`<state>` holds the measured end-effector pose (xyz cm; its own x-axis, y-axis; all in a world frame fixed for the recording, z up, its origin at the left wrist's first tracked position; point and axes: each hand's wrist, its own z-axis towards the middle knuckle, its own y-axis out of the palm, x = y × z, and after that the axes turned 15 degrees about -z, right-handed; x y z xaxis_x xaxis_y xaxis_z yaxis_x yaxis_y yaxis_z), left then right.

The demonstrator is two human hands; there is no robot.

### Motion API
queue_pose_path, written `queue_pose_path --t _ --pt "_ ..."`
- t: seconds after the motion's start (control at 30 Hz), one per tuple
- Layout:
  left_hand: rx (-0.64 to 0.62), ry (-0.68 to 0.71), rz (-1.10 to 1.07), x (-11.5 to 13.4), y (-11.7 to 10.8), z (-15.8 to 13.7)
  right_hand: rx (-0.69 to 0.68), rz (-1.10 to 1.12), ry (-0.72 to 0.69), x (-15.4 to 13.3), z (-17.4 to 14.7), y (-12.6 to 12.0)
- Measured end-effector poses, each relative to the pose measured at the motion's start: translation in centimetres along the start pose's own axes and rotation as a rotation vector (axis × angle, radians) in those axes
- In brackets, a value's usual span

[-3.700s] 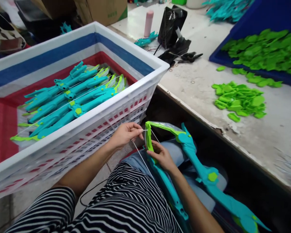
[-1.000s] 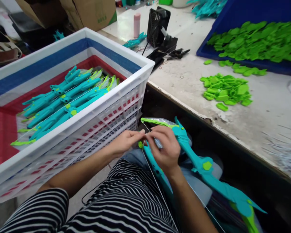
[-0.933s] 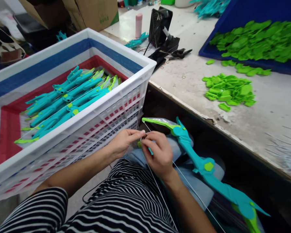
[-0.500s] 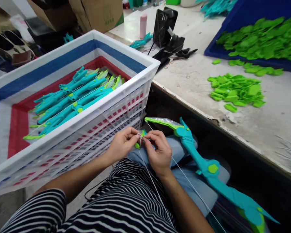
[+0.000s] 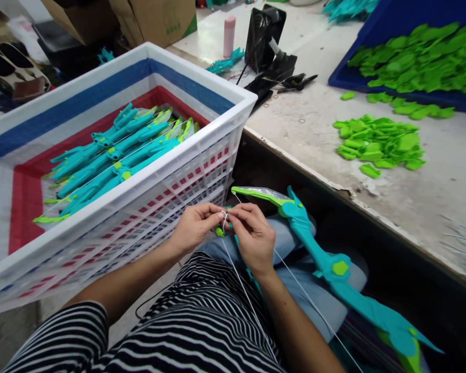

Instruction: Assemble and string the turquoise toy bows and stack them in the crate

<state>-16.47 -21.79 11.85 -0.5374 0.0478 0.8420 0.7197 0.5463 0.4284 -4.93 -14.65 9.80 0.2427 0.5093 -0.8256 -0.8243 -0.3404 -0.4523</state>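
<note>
Both hands meet above my lap, pinching a white string (image 5: 240, 280) that is looped between the fingertips. My left hand (image 5: 192, 227) closes thumb and forefinger on one side of the loop. On the other side, my right hand (image 5: 256, 239) has its thumb and forefinger pressed together on the string. Just under the fingers shows a green tip (image 5: 219, 232); the part it belongs to is mostly hidden by my right hand. Across my knees lies a teal and green toy bow (image 5: 310, 243), with a white string running from its upper tip behind my right hand.
At left stands a white plastic basket (image 5: 202, 137) with a striped lining, holding several toy bows (image 5: 128, 150). The worktable (image 5: 306, 140) bears a pile of green parts (image 5: 376, 142), a blue bin (image 5: 334, 77), a black fan (image 5: 262, 41) and a pink bottle (image 5: 229, 36).
The string loop between my fingertips has shifted slightly, and my hands have turned a little around it. The bow on my lap stays nearly where it was.
</note>
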Motion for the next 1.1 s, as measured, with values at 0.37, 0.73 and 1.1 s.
queue_pose_path --t 0.37,0.73,1.1 --pt "-0.122 -0.250 0.002 1.5 -0.5 1.4 0.023 -0.144 -0.155 0.5 0.5 -0.7" --pt "0.062 -0.232 -0.135 1.1 1.3 0.9 -0.024 -0.265 -0.331 0.0 0.8 -1.7" --pt "-0.002 -0.227 -0.041 1.4 1.3 0.7 -0.122 -0.306 -0.289 -0.2 1.2 -2.8"
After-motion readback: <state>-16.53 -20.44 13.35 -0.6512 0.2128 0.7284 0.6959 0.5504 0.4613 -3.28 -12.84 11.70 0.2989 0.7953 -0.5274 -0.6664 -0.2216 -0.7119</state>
